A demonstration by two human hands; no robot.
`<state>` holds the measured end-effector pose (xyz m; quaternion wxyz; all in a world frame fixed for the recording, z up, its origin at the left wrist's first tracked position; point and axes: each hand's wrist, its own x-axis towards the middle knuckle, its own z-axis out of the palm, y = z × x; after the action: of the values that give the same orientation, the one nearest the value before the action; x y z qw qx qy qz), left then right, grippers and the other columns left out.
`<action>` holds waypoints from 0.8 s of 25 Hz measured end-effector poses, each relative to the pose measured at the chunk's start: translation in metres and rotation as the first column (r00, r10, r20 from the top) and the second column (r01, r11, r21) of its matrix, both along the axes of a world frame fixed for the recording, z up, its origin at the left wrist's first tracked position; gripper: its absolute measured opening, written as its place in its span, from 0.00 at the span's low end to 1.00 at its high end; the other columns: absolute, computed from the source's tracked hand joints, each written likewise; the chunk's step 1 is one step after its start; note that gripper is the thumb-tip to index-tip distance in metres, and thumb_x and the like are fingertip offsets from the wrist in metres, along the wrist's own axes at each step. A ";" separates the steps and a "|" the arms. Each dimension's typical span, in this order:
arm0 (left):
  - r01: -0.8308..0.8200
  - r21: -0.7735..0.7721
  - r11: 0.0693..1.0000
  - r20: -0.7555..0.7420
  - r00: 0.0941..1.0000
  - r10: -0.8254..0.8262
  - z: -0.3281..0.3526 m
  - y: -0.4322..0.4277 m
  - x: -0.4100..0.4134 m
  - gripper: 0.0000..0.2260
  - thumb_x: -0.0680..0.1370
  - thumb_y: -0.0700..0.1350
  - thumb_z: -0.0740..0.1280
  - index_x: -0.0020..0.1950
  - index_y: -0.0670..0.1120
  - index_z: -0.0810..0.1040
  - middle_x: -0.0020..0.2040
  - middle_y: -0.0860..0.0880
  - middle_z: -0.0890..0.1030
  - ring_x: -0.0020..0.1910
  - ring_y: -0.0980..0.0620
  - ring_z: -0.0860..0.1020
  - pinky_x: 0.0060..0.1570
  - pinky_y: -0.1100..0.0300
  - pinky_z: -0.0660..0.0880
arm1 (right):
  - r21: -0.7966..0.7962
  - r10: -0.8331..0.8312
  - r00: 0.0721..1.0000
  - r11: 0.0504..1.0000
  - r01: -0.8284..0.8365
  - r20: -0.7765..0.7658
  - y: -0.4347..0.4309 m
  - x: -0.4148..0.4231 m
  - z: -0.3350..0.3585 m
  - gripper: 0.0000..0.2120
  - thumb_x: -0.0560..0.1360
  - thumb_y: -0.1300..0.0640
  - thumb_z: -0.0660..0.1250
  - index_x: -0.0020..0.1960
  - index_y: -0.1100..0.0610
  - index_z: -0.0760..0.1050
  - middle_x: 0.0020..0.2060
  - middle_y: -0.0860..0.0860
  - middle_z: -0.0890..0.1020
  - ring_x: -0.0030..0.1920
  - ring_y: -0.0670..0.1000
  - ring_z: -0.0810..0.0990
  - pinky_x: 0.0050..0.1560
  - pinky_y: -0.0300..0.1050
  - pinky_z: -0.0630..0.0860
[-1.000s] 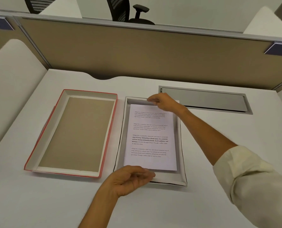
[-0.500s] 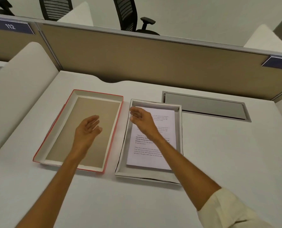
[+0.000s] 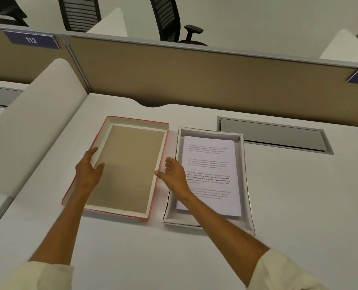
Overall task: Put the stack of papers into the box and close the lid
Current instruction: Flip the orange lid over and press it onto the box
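The stack of printed papers [image 3: 212,162] lies flat inside the shallow white box [image 3: 244,185], right of centre on the desk. Just left of it the red-edged lid [image 3: 132,160] lies upside down, its brown inside facing up. My left hand [image 3: 88,171] clasps the lid's left wall, thumb outside and fingers curled inside. My right hand [image 3: 175,174] is spread with fingers apart in the gap between lid and box. Its thumb tip reaches the lid's right wall, and its forearm crosses over the box's near left corner.
A grey cable-hatch cover [image 3: 274,136] is set into the desk behind the box. A tan partition [image 3: 195,80] closes off the back and a curved white divider [image 3: 33,126] stands on the left. Office chairs [image 3: 169,19] stand beyond the partition.
Both hands left the papers in the box and moved left to the lid. My left hand now clasps its left wall and my right hand has come to its right wall.
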<state>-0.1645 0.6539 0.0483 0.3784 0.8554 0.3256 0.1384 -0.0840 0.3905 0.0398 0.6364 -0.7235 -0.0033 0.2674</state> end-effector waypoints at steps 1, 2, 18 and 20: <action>-0.013 0.029 0.999 -0.008 1.000 0.013 -0.003 0.005 -0.001 0.26 0.76 0.39 0.71 0.72 0.46 0.69 0.70 0.41 0.74 0.68 0.37 0.73 0.67 0.41 0.70 | -0.021 -0.008 1.000 1.000 0.008 0.002 0.004 -0.004 -0.002 0.38 0.69 0.58 0.77 0.75 0.57 0.63 0.73 0.54 0.69 0.72 0.54 0.69 0.72 0.46 0.67; -0.030 0.048 0.998 -0.009 0.999 0.031 -0.006 0.010 -0.003 0.25 0.76 0.39 0.71 0.72 0.45 0.69 0.69 0.41 0.75 0.67 0.37 0.74 0.67 0.40 0.70 | -0.037 -0.012 1.000 0.999 0.012 0.003 0.008 -0.008 -0.004 0.38 0.69 0.58 0.77 0.74 0.57 0.63 0.72 0.54 0.70 0.72 0.53 0.70 0.70 0.45 0.68; -0.173 0.084 0.981 -0.191 0.964 0.187 -0.029 0.036 -0.005 0.18 0.77 0.37 0.68 0.67 0.38 0.73 0.62 0.36 0.78 0.60 0.32 0.78 0.62 0.36 0.73 | -0.177 -0.061 0.994 0.981 0.077 0.094 0.038 -0.023 -0.019 0.20 0.71 0.70 0.71 0.62 0.62 0.75 0.55 0.55 0.83 0.53 0.54 0.83 0.57 0.46 0.81; -0.168 0.092 0.982 -0.202 0.962 0.183 -0.029 0.038 -0.005 0.15 0.78 0.38 0.68 0.64 0.37 0.74 0.60 0.36 0.79 0.58 0.32 0.79 0.61 0.36 0.74 | -0.184 -0.062 0.993 0.980 0.080 0.098 0.038 -0.022 -0.019 0.19 0.71 0.71 0.70 0.62 0.63 0.76 0.54 0.56 0.83 0.53 0.54 0.83 0.57 0.46 0.81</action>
<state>-0.1697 0.6917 0.0191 0.2962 0.8464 0.4328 0.0926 -0.1058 0.4285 0.0208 0.5736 -0.7915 0.0186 0.2100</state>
